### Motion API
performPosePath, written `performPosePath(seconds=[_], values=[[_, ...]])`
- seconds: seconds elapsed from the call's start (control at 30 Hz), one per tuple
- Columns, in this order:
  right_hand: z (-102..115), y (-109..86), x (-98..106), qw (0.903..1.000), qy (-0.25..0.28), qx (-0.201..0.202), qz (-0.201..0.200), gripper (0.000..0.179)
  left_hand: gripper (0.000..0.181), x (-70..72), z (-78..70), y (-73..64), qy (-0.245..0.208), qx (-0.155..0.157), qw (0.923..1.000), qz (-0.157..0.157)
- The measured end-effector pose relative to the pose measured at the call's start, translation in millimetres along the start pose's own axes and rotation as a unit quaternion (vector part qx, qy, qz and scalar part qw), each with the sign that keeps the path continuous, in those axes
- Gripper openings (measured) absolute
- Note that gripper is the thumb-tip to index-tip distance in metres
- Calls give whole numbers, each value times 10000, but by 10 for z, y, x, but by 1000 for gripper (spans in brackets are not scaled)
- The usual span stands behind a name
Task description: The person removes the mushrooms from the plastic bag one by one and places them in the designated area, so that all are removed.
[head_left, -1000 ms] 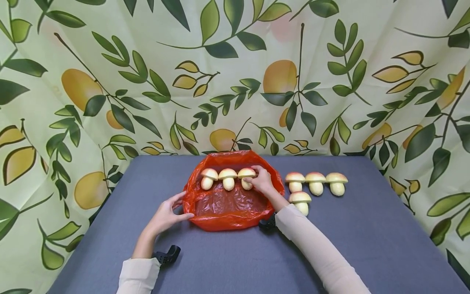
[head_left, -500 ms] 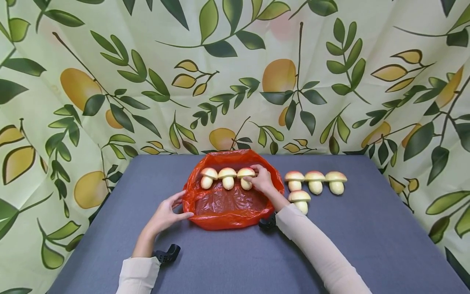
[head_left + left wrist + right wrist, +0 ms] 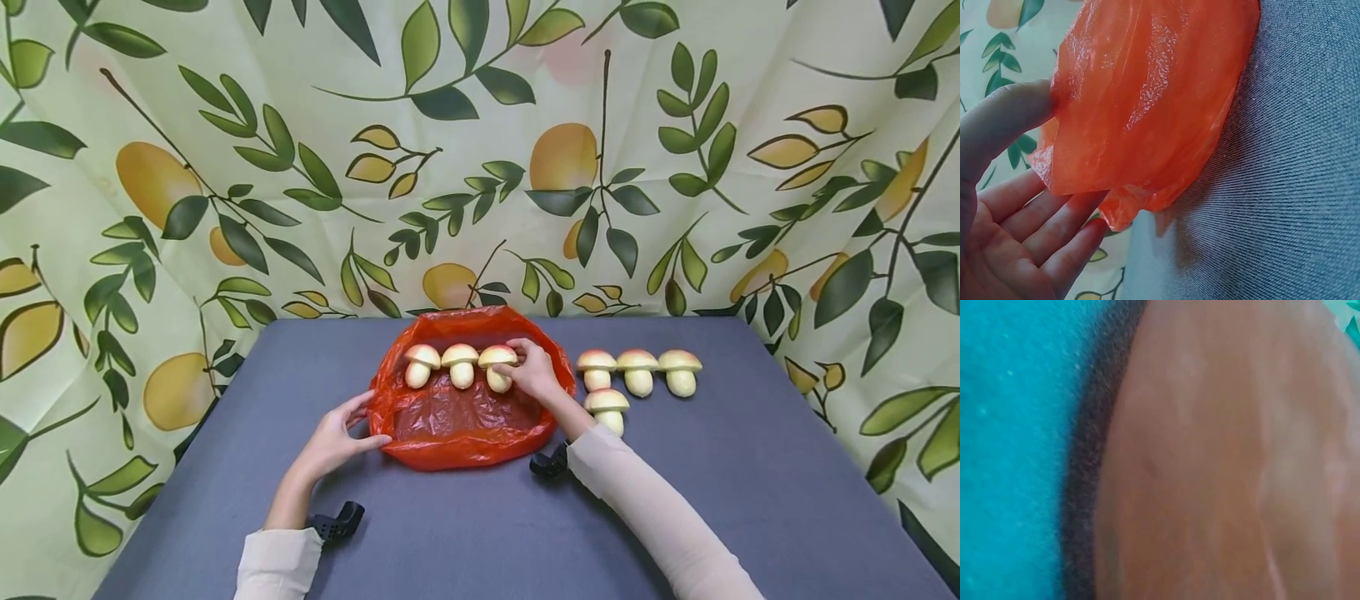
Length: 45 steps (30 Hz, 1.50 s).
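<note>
In the head view a red plastic bag lies spread with its mouth wide. Inside it, a row of three toy mushrooms with red-yellow caps stretches across the back part. My right hand reaches in from the right and pinches the rightmost mushroom by its cap. At the bag's left rim my left hand touches the film, thumb and fingers spread apart. The left wrist view shows its fairly straight fingers against the film of the bag. The right wrist view is mostly blurred skin.
Right of the bag, a row of three more mushrooms lies on the grey tabletop, with another mushroom in front. A leaf-and-fruit patterned cloth hangs behind. Black wrist mounts sit under both wrists.
The whole scene shifts slightly left in the view. The hands, bag and mushrooms keep nearly the same places relative to each other.
</note>
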State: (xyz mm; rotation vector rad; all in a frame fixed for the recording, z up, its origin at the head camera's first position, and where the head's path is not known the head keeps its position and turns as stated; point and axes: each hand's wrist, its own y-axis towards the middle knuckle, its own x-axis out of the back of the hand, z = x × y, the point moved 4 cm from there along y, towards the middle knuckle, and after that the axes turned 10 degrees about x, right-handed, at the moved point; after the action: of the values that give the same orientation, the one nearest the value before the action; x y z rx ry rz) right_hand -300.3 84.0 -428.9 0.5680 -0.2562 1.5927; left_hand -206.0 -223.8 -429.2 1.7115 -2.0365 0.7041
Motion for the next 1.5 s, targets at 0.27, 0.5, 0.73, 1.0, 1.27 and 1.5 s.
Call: performPosePath(seconds=[0.27,0.5,0.73,1.0,1.27,1.5], values=[[67,-129,23,9990,297,314,119,46,77,3,35,-51,31,148,9999,-36],[129,-255,72,9963,648,413,374,47,77,-12,56,-85,47,173,9998,-54],[213,-342,135,9923,955,540,571,50,77,0,64,-81,54,198,9998,-74],[261,-412,279,9916,923,675,607,50,77,6,51,-87,54,202,9998,-43],[266,-468,464,9911,1043,594,582,51,78,9,69,-31,75,239,9997,-56],[232,-536,610,9912,908,694,668,50,76,9,10,2,78,33,10000,-24]])
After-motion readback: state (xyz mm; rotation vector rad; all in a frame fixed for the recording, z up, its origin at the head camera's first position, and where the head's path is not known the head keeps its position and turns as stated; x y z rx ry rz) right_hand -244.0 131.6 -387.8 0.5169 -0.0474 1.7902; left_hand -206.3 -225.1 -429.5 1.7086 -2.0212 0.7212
